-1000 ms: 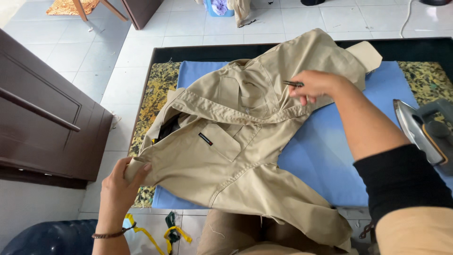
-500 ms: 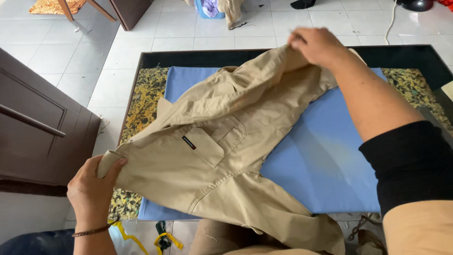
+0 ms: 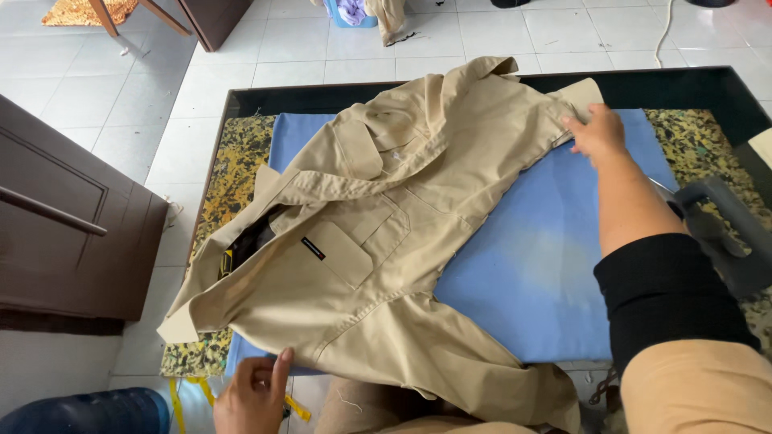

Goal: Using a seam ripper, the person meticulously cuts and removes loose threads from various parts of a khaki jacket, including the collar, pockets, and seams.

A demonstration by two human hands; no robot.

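Head view, looking down on a low ironing table point(image 3: 708, 84) with a dark rim, covered by a blue cloth point(image 3: 531, 273) over a speckled yellow pad point(image 3: 233, 161). Khaki shirt point(image 3: 386, 241) spread across the cloth from 7 o'clock to 1 o'clock, front side up, chest pocket near centre, collar toward 11 o'clock, one cuff hanging off the pad at 8 o'clock, lower hem drooping over the near edge at 6 o'clock. Right hand point(image 3: 599, 133) at 2 o'clock, fingers loosely spread and flat, fingertips touching the shirt's far sleeve just below its cuff; nothing pinched as far as can be seen. Left hand point(image 3: 253, 390) at 7 o'clock, low in frame, fingers curled with one raised, its tip just touching the shirt's near edge; whether any cloth is gripped, cannot tell. Black sleeve over tan cloth on the right forearm. Iron point(image 3: 720, 233) at 3 o'clock, grey handle, resting on the table beside the right arm, apart from the shirt. Brown wooden cabinet point(image 3: 72, 217) at 9 o'clock on white floor tiles point(image 3: 305, 48). Dark blue rounded object point(image 3: 88, 410) at 7 o'clock, beside the left hand.
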